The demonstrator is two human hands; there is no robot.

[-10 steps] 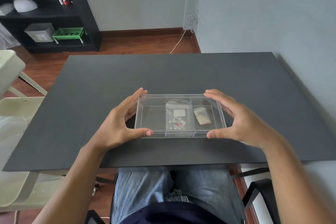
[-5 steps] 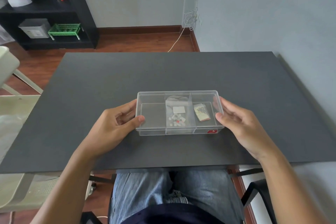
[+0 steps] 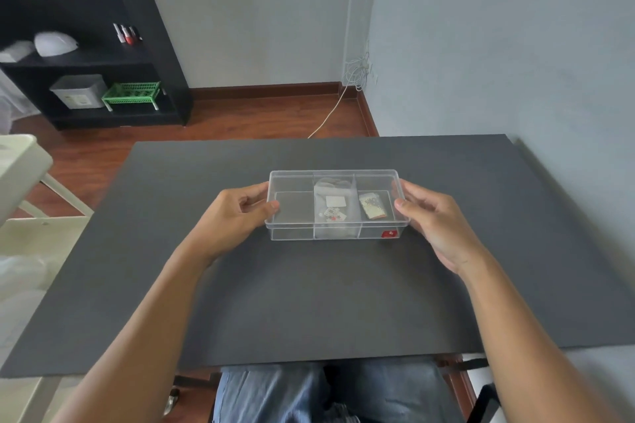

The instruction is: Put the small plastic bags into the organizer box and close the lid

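Observation:
A clear plastic organizer box (image 3: 292, 232) with three compartments sits on the dark table (image 3: 309, 302), its clear lid down on top. Small plastic bags (image 3: 332, 206) with white and red bits lie in the middle compartment. Another small bag (image 3: 370, 205) with a speckled, orange-edged content lies in the right one. The left compartment holds nothing. My left hand (image 3: 237, 216) grips the box's left end, thumb on the lid. The right end is held by my right hand (image 3: 433, 220), thumb on the lid's edge.
A wall runs close along the table's right side. A black shelf unit (image 3: 147, 55) with a green basket (image 3: 132, 93) and a grey container stands at the back left. White chairs (image 3: 20, 168) are at the left. My legs are under the table's near edge.
My hands have shifted from spanning the lid's front and back edges to gripping the box's two short ends. The box now sits a little farther from me.

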